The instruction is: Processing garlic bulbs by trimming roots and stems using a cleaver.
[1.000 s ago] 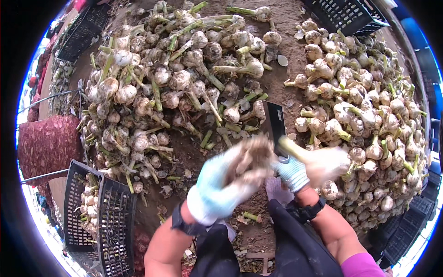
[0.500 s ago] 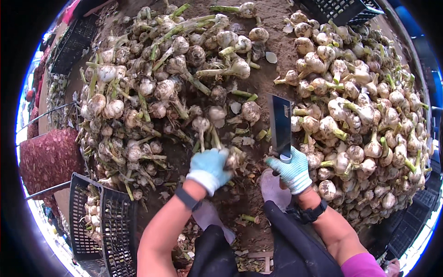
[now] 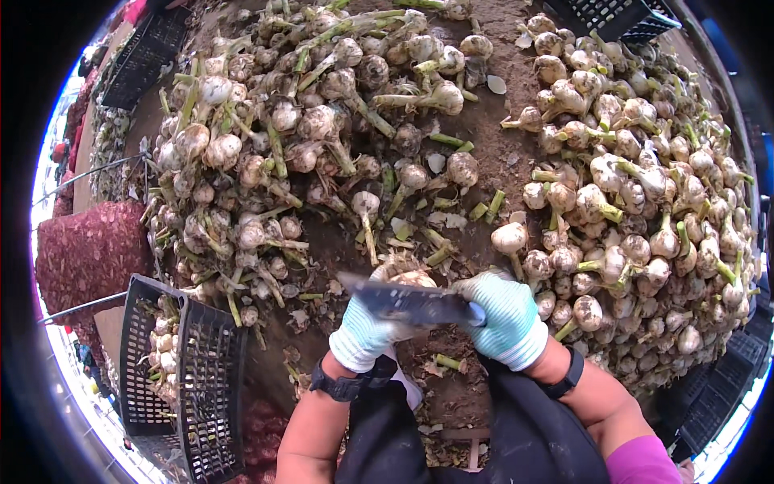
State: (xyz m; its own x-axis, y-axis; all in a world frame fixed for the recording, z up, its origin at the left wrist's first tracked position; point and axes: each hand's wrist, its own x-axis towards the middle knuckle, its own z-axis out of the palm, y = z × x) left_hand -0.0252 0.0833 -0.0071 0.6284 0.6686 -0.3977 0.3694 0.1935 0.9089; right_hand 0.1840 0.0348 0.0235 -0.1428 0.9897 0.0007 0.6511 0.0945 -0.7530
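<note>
My right hand point(image 3: 506, 317), in a white and light-blue glove, is closed round the handle of a cleaver point(image 3: 407, 304). Its dark, broad blade lies level across the front of my left hand and is smeared by motion. In my left hand point(image 3: 359, 335), gloved alike, a garlic bulb point(image 3: 414, 279) shows just beyond the blade's upper edge. The blade hides most of my left fingers. Left of and beyond my hands lies a big heap of garlic with long stems point(image 3: 322, 121). To the right is another heap with short-cut stems point(image 3: 621, 194). One bulb point(image 3: 509, 238) lies just beyond my right hand.
A black plastic crate point(image 3: 211, 379) with garlic in it stands at the near left. Beside it lies a full red mesh sack point(image 3: 93, 258). More black crates point(image 3: 605, 18) stand at the far right and far left. Cut stem pieces point(image 3: 448, 362) and peel litter the brown ground.
My left hand has drawn back with a garlic bulb in it. My right hand has swung the cleaver from upright to level across the left hand. A bulb now lies beyond my right hand.
</note>
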